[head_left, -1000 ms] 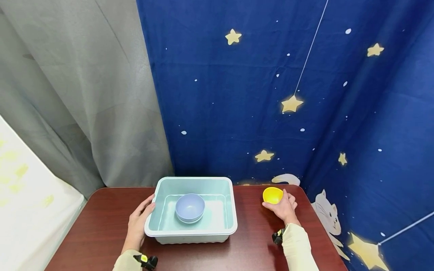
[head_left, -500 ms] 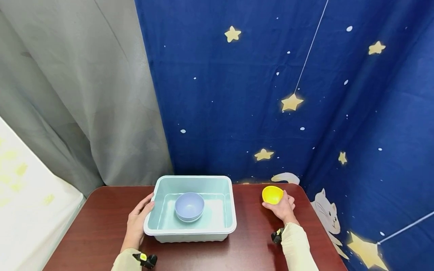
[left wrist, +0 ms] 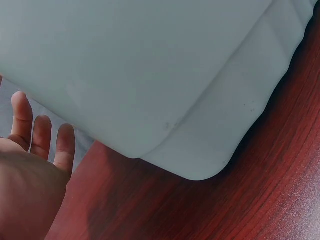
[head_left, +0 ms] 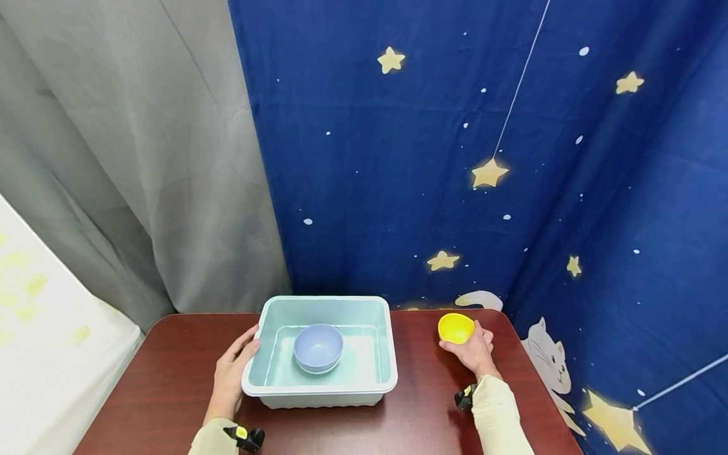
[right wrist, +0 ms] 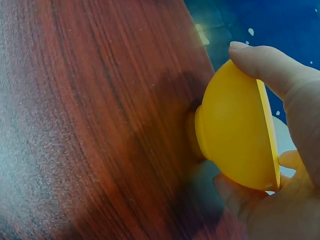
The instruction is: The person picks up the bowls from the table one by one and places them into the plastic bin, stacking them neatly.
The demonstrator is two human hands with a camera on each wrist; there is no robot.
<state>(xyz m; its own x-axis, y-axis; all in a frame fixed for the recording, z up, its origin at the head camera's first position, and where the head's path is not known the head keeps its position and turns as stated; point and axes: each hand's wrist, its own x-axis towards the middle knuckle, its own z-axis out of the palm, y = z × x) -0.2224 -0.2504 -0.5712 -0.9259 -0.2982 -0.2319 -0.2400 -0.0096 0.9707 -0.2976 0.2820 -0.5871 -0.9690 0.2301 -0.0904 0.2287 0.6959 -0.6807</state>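
A pale blue-green plastic basin stands on the table, and a periwinkle bowl sits in it on top of a lighter rounded base or second bowl, mostly hidden. My left hand touches the basin's left side near the rim, fingers extended. The left wrist view has several of its fingers loosely straight beside the basin's outer wall. At the table's far right, my right hand holds a small yellow bowl, thumb on one side and fingers on the other. The yellow bowl's foot is close to the tabletop; I cannot tell whether it touches.
The reddish-brown wooden table ends just behind the basin and yellow bowl. Behind it hang a grey curtain and a blue star-patterned curtain. A white cloth-covered surface lies to the left.
My right hand and the yellow bowl have shifted very slightly left. The left hand, basin and periwinkle bowl keep their places.
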